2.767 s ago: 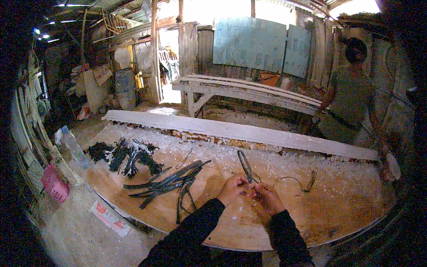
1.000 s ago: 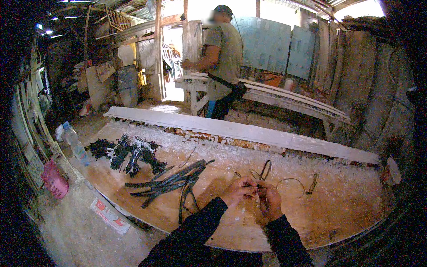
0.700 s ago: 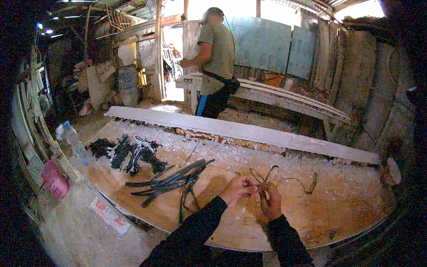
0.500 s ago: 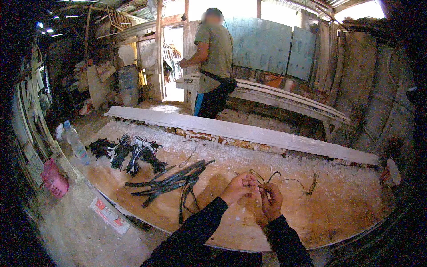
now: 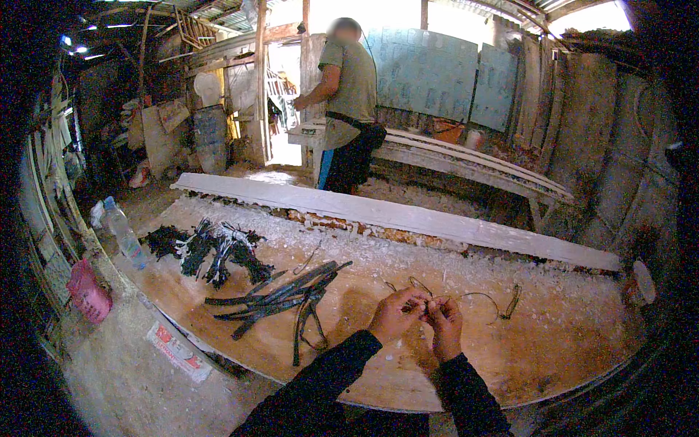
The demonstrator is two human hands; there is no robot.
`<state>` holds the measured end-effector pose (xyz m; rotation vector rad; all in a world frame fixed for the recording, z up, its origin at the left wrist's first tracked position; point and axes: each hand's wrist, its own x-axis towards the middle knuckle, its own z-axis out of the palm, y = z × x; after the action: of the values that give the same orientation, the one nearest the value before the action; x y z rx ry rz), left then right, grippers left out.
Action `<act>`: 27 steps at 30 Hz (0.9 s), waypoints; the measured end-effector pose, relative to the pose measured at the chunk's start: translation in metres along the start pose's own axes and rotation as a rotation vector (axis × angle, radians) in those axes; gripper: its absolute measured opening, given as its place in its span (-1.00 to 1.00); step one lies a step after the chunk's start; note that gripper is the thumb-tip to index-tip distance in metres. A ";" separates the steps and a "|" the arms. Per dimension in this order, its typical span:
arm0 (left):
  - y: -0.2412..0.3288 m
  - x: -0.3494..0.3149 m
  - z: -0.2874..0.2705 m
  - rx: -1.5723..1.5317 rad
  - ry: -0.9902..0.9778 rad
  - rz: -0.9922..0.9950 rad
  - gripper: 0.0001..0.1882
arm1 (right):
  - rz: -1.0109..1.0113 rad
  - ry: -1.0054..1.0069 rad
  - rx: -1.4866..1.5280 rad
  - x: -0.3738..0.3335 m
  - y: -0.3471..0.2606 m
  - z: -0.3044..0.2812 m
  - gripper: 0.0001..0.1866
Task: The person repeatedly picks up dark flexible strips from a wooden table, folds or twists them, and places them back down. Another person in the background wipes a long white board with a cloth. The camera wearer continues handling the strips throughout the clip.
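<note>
My left hand [image 5: 397, 316] and my right hand [image 5: 445, 326] meet over the wooden board, both with fingertips pinched together. Between them is a thin dark strip, mostly covered by the fingers. Thin wire [image 5: 416, 282] curls up just behind the fingertips. More wire [image 5: 477, 294] arcs away to the right and ends in a small dark bundle [image 5: 512, 302]. Left of my hands lies a loose pile of flat black strips [image 5: 280, 297]. Beyond it sit several tied bunches of short black strips [image 5: 231, 251].
A pale, crusted beam [image 5: 378, 213] runs along the board's far side. A plastic bottle [image 5: 124, 233] stands at its left end, near a pink perforated shoe [image 5: 89, 291]. A printed sack [image 5: 177, 351] lies on the floor. Behind, a person [image 5: 349, 95] stands by a long bench [image 5: 466, 164].
My hands have drawn closer together, the left one turning so its knuckles face up. The curled black end that stuck out above my right fingers no longer shows. The person behind has shifted slightly left.
</note>
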<state>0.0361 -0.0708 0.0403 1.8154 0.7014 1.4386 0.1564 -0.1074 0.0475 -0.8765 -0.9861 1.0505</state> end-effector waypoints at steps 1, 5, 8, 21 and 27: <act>0.000 0.000 0.000 -0.013 0.008 -0.024 -0.81 | 0.077 -0.014 0.084 -0.001 -0.004 0.000 -0.94; -0.003 -0.002 0.003 -0.183 0.028 -0.117 -0.86 | 0.278 -0.079 0.292 -0.001 -0.014 -0.002 -0.95; -0.008 -0.002 0.003 -0.237 -0.012 -0.153 -0.79 | 0.280 -0.114 0.290 0.000 -0.014 -0.005 -0.95; -0.018 0.000 -0.001 -0.230 -0.024 -0.048 -0.54 | -0.246 -0.011 -0.343 0.000 -0.001 -0.008 -0.90; -0.009 0.000 -0.002 0.140 -0.001 0.132 -0.67 | -0.208 -0.021 -0.400 0.003 0.005 -0.015 -0.91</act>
<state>0.0341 -0.0649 0.0335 2.0018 0.7090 1.5058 0.1692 -0.1042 0.0386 -1.0607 -1.3022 0.6963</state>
